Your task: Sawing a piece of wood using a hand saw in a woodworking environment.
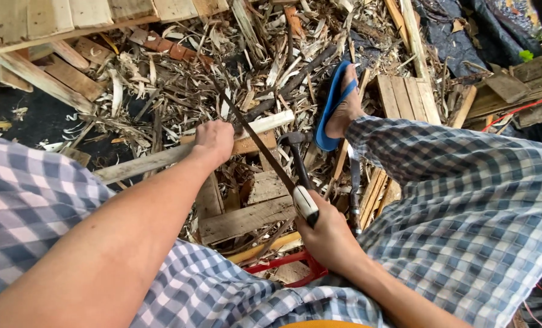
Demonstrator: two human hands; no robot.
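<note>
1. Because the left hand point(213, 140) is closed around the long pale wooden slat point(161, 159) right where the thin dark rod point(253, 136) crosses it, a slip of that rod could catch the knuckles; the rod runs slanting from the debris above down towards the right hand.
2. While the right hand point(329, 234) is wrapped around the pale grip of the hammer point(298, 167), its dark head lies up near the slat, just beside the left hand. A glancing blow there would likely land on the fingers rather than on wood.
3. Since the slat rests only on loose pallet boards point(243, 218) and shavings, I judge that it could roll or spring up under a strike, and the left hand alone pins it.
4. As the foot in the blue sandal point(335, 103) is bare at the toes and planted among splintered wood scraps point(180, 85), a flung offcut or a hidden nail could hurt it; whether nails stick out cannot be told.
5. Though the red frame point(283, 262) shows below the boards, how steady it sits cannot be told.
</note>
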